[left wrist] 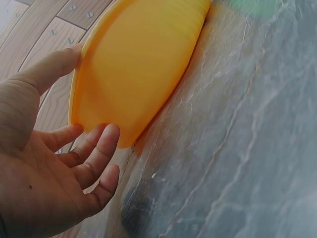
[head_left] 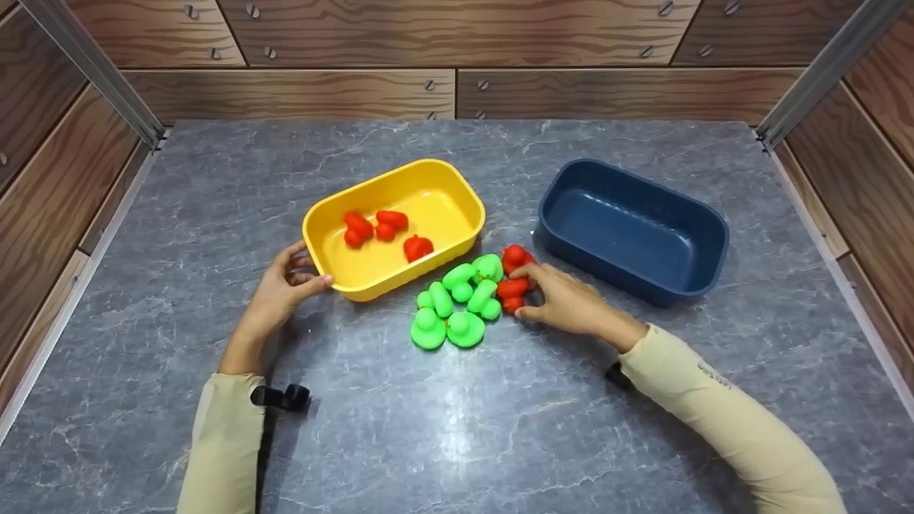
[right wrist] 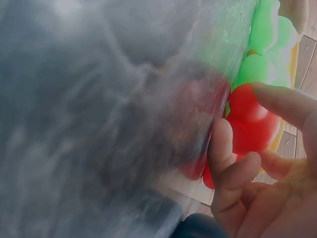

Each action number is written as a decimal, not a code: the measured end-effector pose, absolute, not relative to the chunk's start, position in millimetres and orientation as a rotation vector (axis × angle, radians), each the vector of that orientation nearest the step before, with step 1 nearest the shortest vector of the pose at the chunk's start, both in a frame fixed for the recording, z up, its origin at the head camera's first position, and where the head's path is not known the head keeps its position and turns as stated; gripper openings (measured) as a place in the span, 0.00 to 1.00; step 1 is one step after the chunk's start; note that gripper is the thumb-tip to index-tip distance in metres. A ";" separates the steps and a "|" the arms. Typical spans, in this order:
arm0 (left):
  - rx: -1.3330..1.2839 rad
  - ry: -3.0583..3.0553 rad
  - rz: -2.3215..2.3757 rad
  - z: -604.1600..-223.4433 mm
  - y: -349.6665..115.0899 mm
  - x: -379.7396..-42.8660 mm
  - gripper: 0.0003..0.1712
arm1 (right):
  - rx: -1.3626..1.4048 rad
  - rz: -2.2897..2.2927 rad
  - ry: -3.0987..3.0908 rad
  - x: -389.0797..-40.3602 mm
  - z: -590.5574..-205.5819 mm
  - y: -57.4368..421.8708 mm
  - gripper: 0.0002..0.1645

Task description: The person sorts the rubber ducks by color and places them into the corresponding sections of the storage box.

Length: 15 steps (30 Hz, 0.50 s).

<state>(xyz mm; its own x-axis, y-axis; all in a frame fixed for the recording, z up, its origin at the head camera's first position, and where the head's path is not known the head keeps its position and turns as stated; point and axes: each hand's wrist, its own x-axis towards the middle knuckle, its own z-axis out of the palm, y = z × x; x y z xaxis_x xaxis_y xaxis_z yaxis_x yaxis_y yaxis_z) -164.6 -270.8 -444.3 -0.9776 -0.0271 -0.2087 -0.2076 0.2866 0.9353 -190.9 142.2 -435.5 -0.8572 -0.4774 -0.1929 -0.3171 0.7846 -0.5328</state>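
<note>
My left hand [head_left: 277,289] holds the near left end of a yellow bin [head_left: 389,285], thumb and fingertips against its rim and outer wall. In the left wrist view the hand [left wrist: 59,168] is at the bin's end wall [left wrist: 143,59]. Three red rubber ducks [head_left: 418,248] lie inside. My right hand [head_left: 568,303] pinches a red rubber duck [head_left: 512,289] between thumb and fingers, at the table. Behind it sits another red duck [head_left: 515,257], near the fingers. Several green rubber ducks [head_left: 464,330] cluster just left of them, some upright and others tipped over.
To the right stands a dark blue bin [head_left: 628,264] with nothing in it, close behind my right hand. Marbled grey tabletop [head_left: 457,428] extends in front of the ducks. Wood-patterned panels [head_left: 457,36] enclose the back and sides.
</note>
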 end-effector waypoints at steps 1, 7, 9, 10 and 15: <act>-0.226 2.395 1.771 -444.0 -270.8 -164.6 0.47 | -0.608 -0.714 2.660 -190.5 -435.8 142.4 0.32; -0.218 2.400 1.769 -444.4 -270.9 -166.1 0.48 | -0.603 -0.736 2.660 -187.4 -434.7 145.7 0.32; -0.205 2.398 1.776 -444.7 -270.9 -166.0 0.48 | -0.615 -0.769 2.659 -186.5 -433.0 147.8 0.32; -0.201 2.398 1.780 -444.8 -270.9 -165.8 0.47 | -0.621 -0.788 2.659 -186.1 -431.9 148.9 0.33; -0.198 2.403 1.781 -445.1 -271.0 -164.6 0.46 | -0.645 -0.949 2.598 -184.6 -425.1 155.3 0.32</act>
<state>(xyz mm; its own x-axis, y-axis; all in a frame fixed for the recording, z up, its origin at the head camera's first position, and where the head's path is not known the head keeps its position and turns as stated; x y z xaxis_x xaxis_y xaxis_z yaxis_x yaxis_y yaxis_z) -164.6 -271.0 -445.1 -0.9809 -0.0196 -0.1935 -0.1908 0.2890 0.9381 -184.6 155.3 -425.1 -0.8541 -0.5053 -0.1230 -0.3071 0.6809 -0.6648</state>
